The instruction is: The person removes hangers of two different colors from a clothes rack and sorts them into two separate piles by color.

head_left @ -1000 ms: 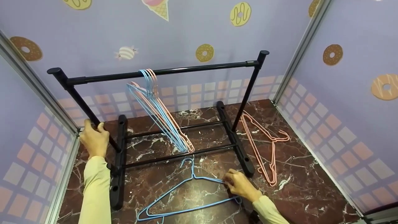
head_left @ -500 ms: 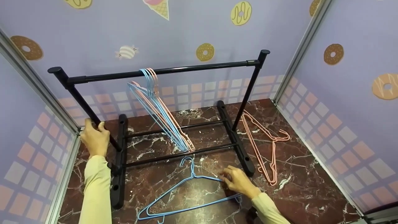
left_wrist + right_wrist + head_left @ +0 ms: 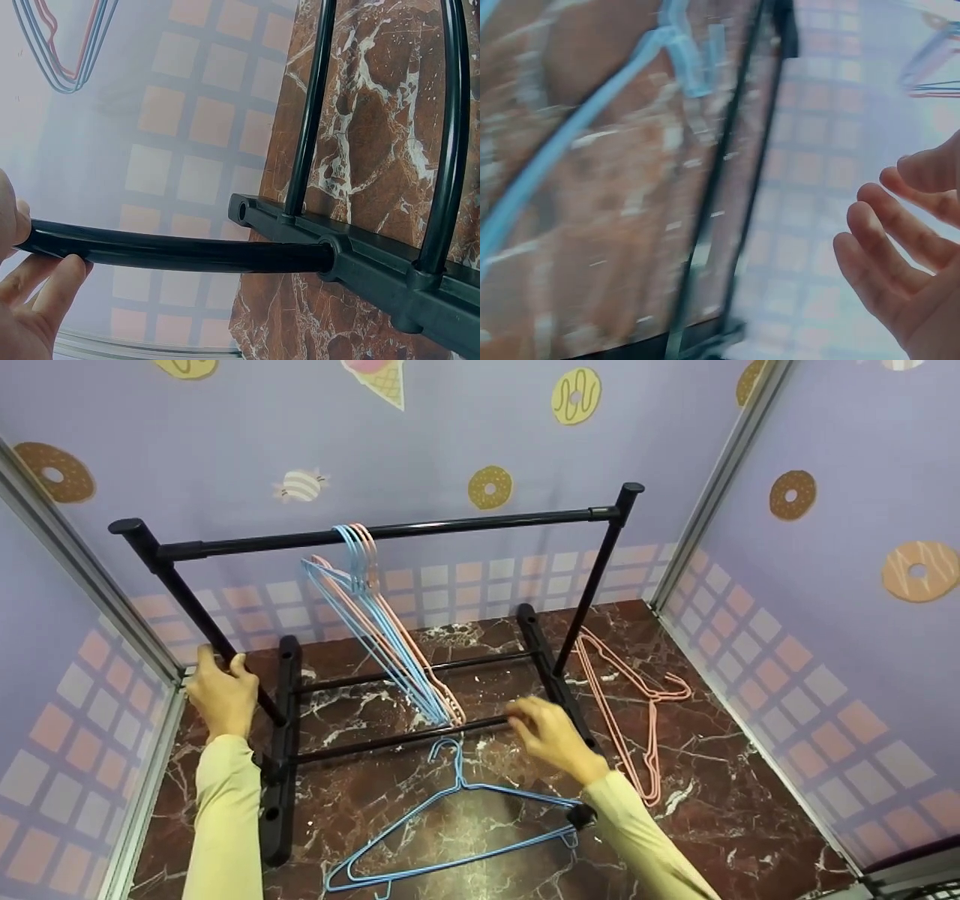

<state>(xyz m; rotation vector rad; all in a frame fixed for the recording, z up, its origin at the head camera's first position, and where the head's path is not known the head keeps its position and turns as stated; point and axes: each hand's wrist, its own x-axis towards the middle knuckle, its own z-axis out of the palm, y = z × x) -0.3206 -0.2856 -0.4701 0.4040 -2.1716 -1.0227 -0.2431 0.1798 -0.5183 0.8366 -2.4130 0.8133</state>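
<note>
My left hand (image 3: 223,694) grips the left upright of a black garment rack (image 3: 480,523); in the left wrist view its fingers (image 3: 64,289) curl round the tube. With nothing in it, my right hand (image 3: 551,735) is raised over the rack's front lower bar, fingers loosely bent; the right wrist view shows them spread apart. Blue hangers (image 3: 457,861) lie overlapping on the floor in front of the rack, below the right hand. Several blue and pink hangers (image 3: 367,585) hang together by their hooks on the top rail, left of its middle.
Pink hangers (image 3: 651,735) lie on the marbled floor (image 3: 735,795) to the right of the rack. Patterned walls (image 3: 420,450) stand close behind and on both sides. The rack's black feet (image 3: 277,810) extend forward along the floor.
My right hand has let go of the blue hangers on the floor and moved up and slightly left, over the rack's lower bar. My left hand stays on the upright.
</note>
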